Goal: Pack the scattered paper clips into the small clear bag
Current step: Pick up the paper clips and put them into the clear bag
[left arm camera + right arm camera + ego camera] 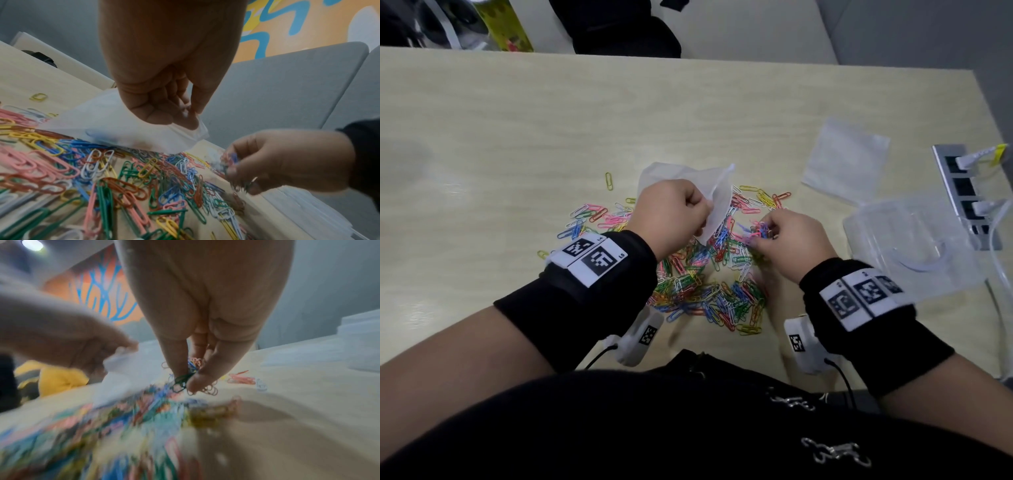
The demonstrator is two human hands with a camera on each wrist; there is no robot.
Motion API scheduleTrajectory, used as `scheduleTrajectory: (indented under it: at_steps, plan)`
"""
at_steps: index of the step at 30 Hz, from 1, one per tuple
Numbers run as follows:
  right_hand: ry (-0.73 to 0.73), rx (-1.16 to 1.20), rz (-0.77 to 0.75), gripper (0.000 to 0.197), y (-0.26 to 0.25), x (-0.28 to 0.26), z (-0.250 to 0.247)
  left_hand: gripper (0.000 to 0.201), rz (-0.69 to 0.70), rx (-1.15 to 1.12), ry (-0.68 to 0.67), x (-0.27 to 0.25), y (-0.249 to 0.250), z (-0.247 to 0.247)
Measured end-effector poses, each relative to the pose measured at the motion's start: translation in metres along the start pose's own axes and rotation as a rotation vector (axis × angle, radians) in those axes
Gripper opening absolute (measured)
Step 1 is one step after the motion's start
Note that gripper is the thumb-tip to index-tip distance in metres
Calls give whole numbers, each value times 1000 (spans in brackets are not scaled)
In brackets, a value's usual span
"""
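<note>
Clear bag (pixel 688 186) hangs pinched by its edge in my left hand (pixel 671 216); my right hand (pixel 791 240) grips a bunch of clips (pixel 758 231) above the pile (pixel 709 287).

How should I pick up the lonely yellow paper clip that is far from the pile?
The lone yellow paper clip lies flat on the table, clear of the pile. Come straight down from above and pinch its two long sides, probably near the middle. It is thin, so a fingernail under one rounded end may help lift it.
</note>
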State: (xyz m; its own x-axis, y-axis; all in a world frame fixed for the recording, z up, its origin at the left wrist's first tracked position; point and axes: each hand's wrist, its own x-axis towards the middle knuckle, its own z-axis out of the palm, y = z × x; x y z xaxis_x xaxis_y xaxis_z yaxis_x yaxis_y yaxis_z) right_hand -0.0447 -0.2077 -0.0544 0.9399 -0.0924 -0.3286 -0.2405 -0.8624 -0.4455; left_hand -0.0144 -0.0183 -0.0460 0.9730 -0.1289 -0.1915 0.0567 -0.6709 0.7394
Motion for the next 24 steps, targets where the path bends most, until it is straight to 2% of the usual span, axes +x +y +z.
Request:
scheduleTrajectory:
  at_steps: [4,6,8,10,12,14,16,18,21,23,24]
  plan:
    - [-53,666,143,13,-11,4,-16,25,7,1,-15,-1,1,2]
    - [-107,847,165,11,-18,6,-19,25,24,6,-27,-3,4,3]
    - [-175,913,184,12,-25,8,-18,24,36,13,-38,-4,6,3]
    - [-215,911,235,15,-29,11,-14,23,39,3,-46,-5,7,3]
    - [-187,825,280,21,-31,13,-12,22,32,-17,-58,-6,7,4]
    - [-136,640,237,29,-34,14,-12,21,26,-25,-64,-7,7,4]
    - [-132,479,164,28,-40,12,-14,21,20,-19,-60,-8,6,5]
    - [-152,472,118,28,-45,11,-16,22,14,-9,-55,-8,7,6]
    - [-144,517,64,14,-52,10,-20,24,-4,-27,-47,-8,7,6]
    - [-75,509,34,25,-49,15,-23,23,-15,-44,-31,-8,7,4]
    - [-19,499,20,24,-47,18,-24,23,-24,-52,-17,-8,7,3]
